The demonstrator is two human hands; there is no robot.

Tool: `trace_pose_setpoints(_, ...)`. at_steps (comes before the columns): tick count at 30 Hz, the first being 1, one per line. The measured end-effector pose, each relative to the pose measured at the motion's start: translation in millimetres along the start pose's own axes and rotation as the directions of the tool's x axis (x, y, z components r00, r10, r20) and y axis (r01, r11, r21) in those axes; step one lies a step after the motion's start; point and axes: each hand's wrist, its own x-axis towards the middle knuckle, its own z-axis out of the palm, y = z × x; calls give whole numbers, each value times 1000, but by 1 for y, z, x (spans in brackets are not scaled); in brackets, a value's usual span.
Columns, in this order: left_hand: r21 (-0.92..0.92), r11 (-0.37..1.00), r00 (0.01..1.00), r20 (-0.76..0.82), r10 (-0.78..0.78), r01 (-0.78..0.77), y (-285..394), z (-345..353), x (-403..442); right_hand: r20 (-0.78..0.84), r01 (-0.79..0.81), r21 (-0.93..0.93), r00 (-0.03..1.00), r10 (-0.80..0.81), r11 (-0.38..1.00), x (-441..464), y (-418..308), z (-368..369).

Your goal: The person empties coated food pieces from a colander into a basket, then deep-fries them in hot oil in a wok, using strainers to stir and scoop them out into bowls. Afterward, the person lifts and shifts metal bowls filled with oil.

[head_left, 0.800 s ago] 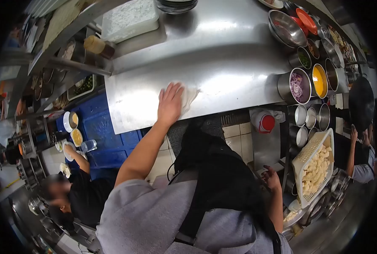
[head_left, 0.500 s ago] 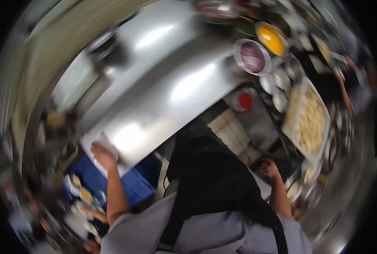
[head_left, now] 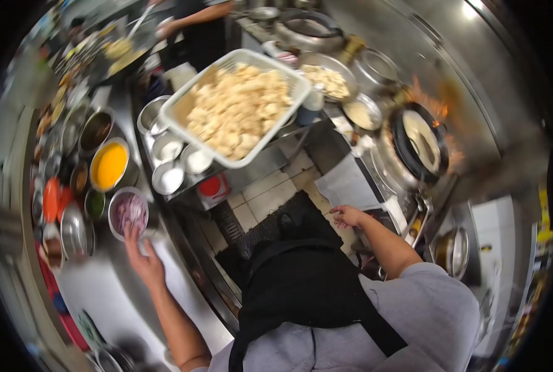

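My left hand [head_left: 145, 263] is over the steel counter [head_left: 102, 291], its fingers apart and reaching to the near rim of the steel pot of sliced purple onion [head_left: 129, 209]. Beside that pot stands a container of orange-yellow liquid [head_left: 109, 165], with a small pot of chopped greens [head_left: 94, 203] close by. On the right, my right hand [head_left: 347, 216] hangs in the air near a white sheet [head_left: 349, 183], fingers loosely spread, holding nothing.
A white basket of pale pieces [head_left: 236, 111] stands ahead. Flames [head_left: 441, 108] rise around a black wok [head_left: 419, 142] at the right. At the upper left, another person [head_left: 202, 31] works by a large pan [head_left: 124, 56]. A red-lidded tub [head_left: 212, 186] sits low.
The view has swung right, bringing the basket ahead and the flaming wok into sight. My left hand has left the cloth on the counter and is now by the onion pot.
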Motion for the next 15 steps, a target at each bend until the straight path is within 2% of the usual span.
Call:
trace_pose_setpoints(1, -10, 993, 991, 61, 120, -119, 26, 27, 16, -25, -50, 92, 998, 52, 995, -5, 14, -6)
trace_pose_setpoints(3, -274, 948, 952, 212, 222, -160, 69, 81, 31, -66, -88, 242, 992, 107, 966, -11, 34, -17)
trace_pose_setpoints(5, -407, 895, 866, 363, 343, -183, 124, 125, 35, -95, -120, 394, 981, 170, 911, -15, 43, -32)
trace_pose_setpoints(7, -518, 851, 756, 520, 397, -91, 159, 174, 33, -93, 61, 654, 996, 0, 754, -2, 37, -53)
trace_pose_setpoints(9, -567, 822, 666, 592, 453, -55, 196, 220, 48, -204, 275, 726, 961, -185, 630, 9, -1, -86)
trace_pose_setpoints(10, -544, 838, 616, 678, 402, 51, 217, 237, 64, -263, 354, 760, 934, -241, 544, 18, -24, -108)
trace_pose_setpoints(11, -602, 798, 650, 603, 463, -10, 231, 269, 81, -321, 427, 782, 900, -294, 453, 33, -46, -132)
trace_pose_setpoints(12, -576, 809, 634, 671, 384, 119, 263, 287, 106, -317, 431, 786, 897, -309, 444, 53, -68, -159)
trace_pose_setpoints(14, -565, 824, 675, 622, 398, 35, 319, 345, 166, -507, 524, 792, 850, -140, 313, 93, -115, -214)
trace_pose_setpoints(15, -583, 812, 690, 580, 433, -19, 330, 393, 199, -551, 556, 803, 830, -86, 216, 126, -129, -240)
